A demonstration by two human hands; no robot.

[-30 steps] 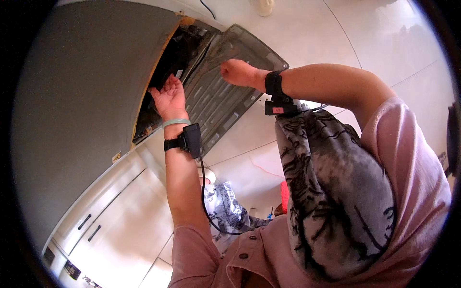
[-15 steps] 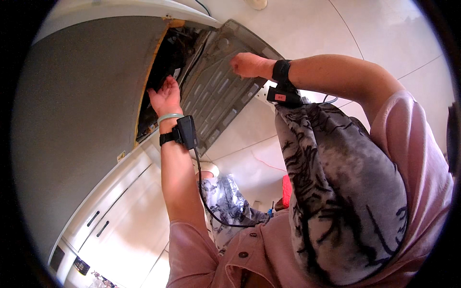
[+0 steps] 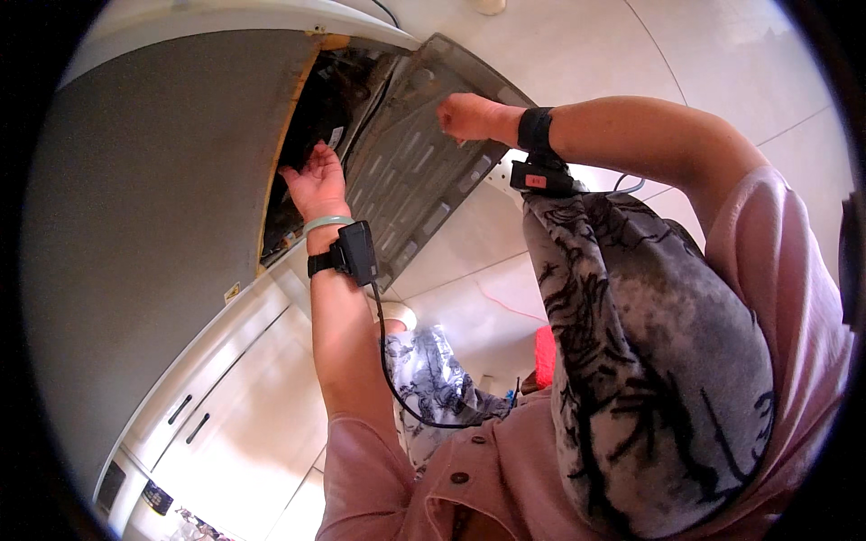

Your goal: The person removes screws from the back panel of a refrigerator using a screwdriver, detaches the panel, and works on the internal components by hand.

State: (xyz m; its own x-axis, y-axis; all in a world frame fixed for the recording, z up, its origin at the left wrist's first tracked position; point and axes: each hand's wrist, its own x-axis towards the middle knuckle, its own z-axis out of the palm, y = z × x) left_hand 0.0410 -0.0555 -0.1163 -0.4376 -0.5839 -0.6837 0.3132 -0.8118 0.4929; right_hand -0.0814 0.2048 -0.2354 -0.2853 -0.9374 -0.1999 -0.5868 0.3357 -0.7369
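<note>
My left hand [image 3: 317,187] is palm up at the dark opening [image 3: 316,108] in the back of a large grey appliance. Its thumb is spread from the slightly curled fingers, and nothing shows in the palm. A grey slotted metal cover panel [image 3: 410,171] stands tilted out beside that opening. Over the panel's right part is my right hand [image 3: 466,117], its fingers folded into a fist. Whatever it grips, if anything, is hidden, and I cannot tell whether it touches the panel. Inside the opening, dark parts and a small white label [image 3: 336,137] show near my left fingertips.
The appliance's flat grey back [image 3: 171,162] fills the left side. White cabinets [image 3: 230,397] with black handles stand below it. A black cable [image 3: 390,388] hangs from my left wrist device [image 3: 354,254]. Light floor tiles [image 3: 595,54] lie beyond the panel, and something red [image 3: 544,356] is near my lap.
The view has shifted slightly. Both hands keep nearly the same places and poses, the left at the opening and the right closed over the panel.
</note>
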